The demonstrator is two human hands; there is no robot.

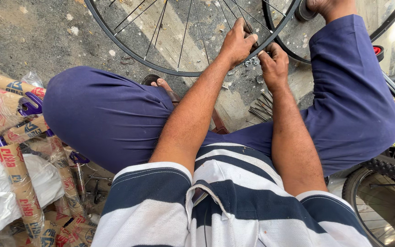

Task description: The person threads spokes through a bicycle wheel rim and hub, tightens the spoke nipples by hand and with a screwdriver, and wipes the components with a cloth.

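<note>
While both hands pinch at it, the thin black spoked bicycle wheel rim (129,54) looks light, stiff — left hand (237,43) gripping rim, right hand (274,64) closed, probably on a spoke nipple.

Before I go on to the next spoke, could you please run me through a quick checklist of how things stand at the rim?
1. Left hand grips the wheel rim: ok.
2. Right hand at the rim beside the left, fingertips pinching: ok; what it pinches, cannot tell.
3. Rim steadied between the knees, low over the concrete floor: ok.
4. Spare spokes lying on the floor just below the right hand: ok.
5. Small loose parts scattered under the hands: ok, but kind cannot tell.
6. Spoke tightness: cannot tell.
</note>
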